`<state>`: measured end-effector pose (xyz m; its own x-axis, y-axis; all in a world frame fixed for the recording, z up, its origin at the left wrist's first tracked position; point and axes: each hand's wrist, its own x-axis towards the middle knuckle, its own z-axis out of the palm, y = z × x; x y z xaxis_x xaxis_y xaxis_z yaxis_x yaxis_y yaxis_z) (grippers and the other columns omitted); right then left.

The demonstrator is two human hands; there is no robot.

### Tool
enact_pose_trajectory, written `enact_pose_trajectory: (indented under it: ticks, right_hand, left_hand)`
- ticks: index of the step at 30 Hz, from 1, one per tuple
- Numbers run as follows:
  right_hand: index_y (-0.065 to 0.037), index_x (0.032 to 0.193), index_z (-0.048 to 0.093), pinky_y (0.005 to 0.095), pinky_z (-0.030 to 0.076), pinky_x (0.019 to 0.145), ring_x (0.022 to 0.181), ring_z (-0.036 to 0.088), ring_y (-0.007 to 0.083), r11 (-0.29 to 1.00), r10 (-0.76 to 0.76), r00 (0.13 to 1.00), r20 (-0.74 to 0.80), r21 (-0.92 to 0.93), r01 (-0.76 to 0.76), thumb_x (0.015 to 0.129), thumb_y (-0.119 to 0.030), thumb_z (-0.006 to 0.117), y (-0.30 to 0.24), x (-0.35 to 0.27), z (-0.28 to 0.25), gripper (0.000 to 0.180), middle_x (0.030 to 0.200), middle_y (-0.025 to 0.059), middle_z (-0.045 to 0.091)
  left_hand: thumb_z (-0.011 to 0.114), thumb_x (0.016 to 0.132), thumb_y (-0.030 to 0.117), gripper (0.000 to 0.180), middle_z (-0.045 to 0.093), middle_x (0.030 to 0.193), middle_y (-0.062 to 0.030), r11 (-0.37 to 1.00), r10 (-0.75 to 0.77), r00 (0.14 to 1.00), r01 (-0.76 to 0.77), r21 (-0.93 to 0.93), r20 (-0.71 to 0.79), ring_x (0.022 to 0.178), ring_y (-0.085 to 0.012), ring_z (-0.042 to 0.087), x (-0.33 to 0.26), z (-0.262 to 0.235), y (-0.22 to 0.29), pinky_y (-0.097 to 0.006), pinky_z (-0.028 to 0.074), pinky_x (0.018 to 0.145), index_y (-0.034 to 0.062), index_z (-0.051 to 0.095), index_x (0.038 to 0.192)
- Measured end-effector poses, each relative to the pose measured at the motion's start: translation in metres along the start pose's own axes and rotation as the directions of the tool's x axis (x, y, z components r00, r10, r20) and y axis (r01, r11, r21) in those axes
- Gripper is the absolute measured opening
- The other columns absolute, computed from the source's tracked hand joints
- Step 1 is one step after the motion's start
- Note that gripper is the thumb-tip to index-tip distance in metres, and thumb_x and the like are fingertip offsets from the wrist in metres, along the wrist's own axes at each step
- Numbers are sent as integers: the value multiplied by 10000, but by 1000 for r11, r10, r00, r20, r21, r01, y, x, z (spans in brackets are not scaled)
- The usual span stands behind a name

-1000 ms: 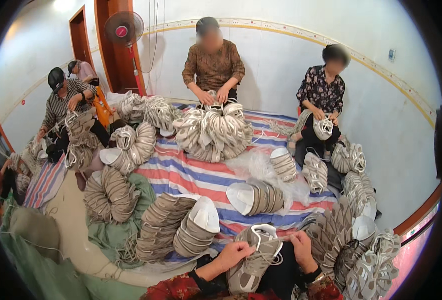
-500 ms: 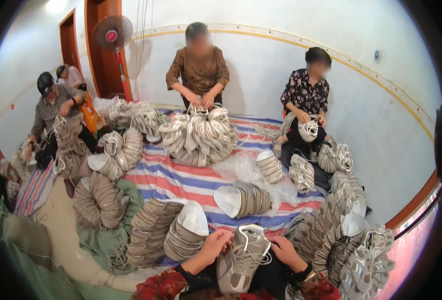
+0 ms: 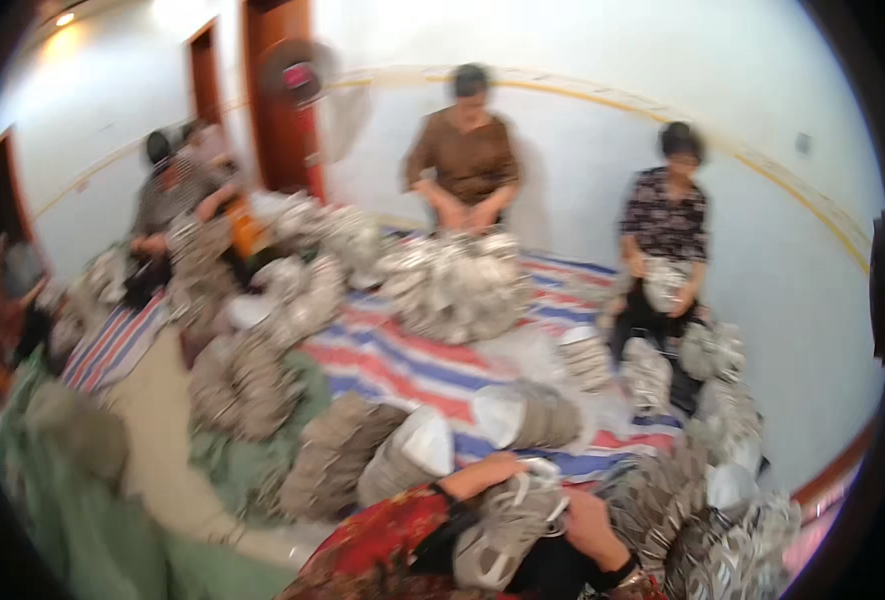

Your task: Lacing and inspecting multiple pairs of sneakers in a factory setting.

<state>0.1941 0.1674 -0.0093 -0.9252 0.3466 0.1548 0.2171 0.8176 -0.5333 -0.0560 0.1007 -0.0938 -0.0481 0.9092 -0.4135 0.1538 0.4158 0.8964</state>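
Observation:
A grey-beige laced shoe upper with a pale collar rests tilted in my lap, toe toward me. My left hand reaches across its top left, fingers closed at the collar and laces. On the other side, my right hand curls in against the upper's right edge. Motion blur hides the fingertips and any lace between them. Just beyond my left forearm stands a nested stack of uppers with a white top.
Striped sheeting covers the floor, with more upper stacks on it. Bundled uppers crowd my right side. Green cloth lies at left. Co-workers sit across from me, including one person in brown behind a large bundle.
The view has swung left and blurred. Both hands, held apart beside the upper before, are now closer against it, the left over its top. The person in brown has lowered their hands slightly.

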Motion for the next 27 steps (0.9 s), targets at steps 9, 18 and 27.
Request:
enact_pose_trajectory:
  ticks: [9,18,27]
  right_hand:
    - [47,1201,545,407,382,977,1155,508,335,976,-164,977,138,-122,181,953,-216,508,40,5,-1,363,1199,206,571]
    - [-23,1075,576,296,500,686,782,623,181,783,177,977,115,586,-211,886,-133,473,62,42,49,242,905,62,638]
    - [-34,1210,531,259,527,716,877,644,145,357,254,915,314,848,-391,945,-237,484,-8,47,30,337,1066,43,636]
  left_hand:
    - [599,739,209,282,667,912,-202,979,169,864,-204,-24,-474,809,-287,642,-34,6,17,-362,487,704,9,678,922]
    - [628,732,184,317,666,854,-125,909,192,792,-366,-198,-579,784,-196,620,-83,-3,6,-304,471,720,-22,651,972]
    - [473,902,185,354,654,1048,-123,477,226,910,-415,-775,-348,852,-191,654,-82,-31,-43,-307,532,750,-31,582,1162]
